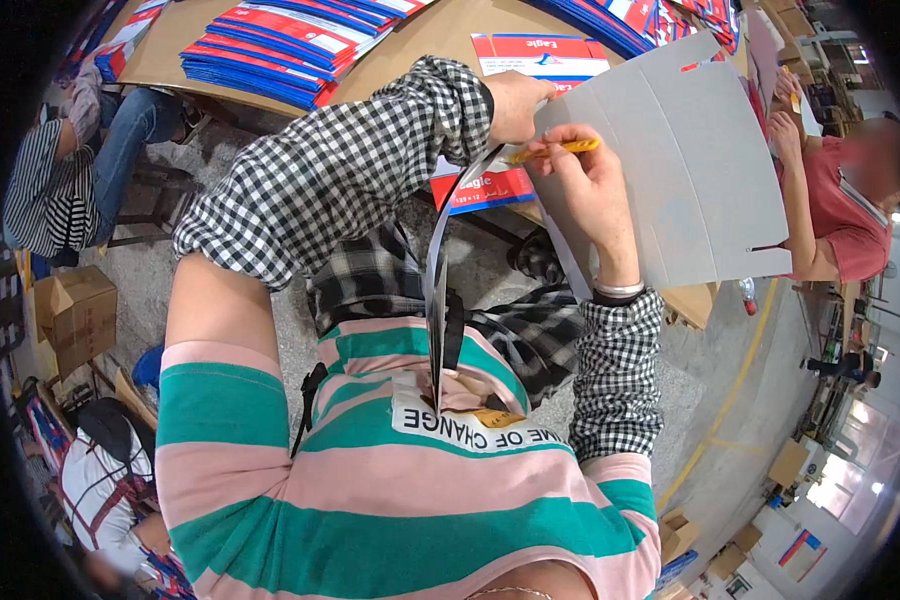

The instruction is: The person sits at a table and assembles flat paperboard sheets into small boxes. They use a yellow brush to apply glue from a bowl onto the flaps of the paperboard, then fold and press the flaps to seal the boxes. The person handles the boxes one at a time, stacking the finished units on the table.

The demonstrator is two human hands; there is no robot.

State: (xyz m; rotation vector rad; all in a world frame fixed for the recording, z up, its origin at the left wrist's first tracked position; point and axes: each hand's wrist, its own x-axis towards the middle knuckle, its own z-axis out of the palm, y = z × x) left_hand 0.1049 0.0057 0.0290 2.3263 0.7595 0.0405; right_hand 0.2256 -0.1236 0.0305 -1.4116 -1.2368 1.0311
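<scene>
A large grey cardboard box blank (680,170) with fold creases and cut slots stands tilted in front of me, plain side up. At its near left corner, my left hand (518,105) is closed on its edge; some fingertips are hidden. My right hand (595,190) pinches a slim yellow-handled tool (570,146) over the blank's left part. It looks like a small brush, its pale end pointing left. A narrow bent strip of board (437,270), seen nearly edge-on, runs down to my shirt. Beneath my hands lies a red and blue printed blank (490,192).
Stacks of red, white and blue flat cartons (270,50) cover the far table (425,50). A co-worker in a red shirt (850,200) sits at the right, other people at the left. An open brown carton (75,315) stands on the floor at left.
</scene>
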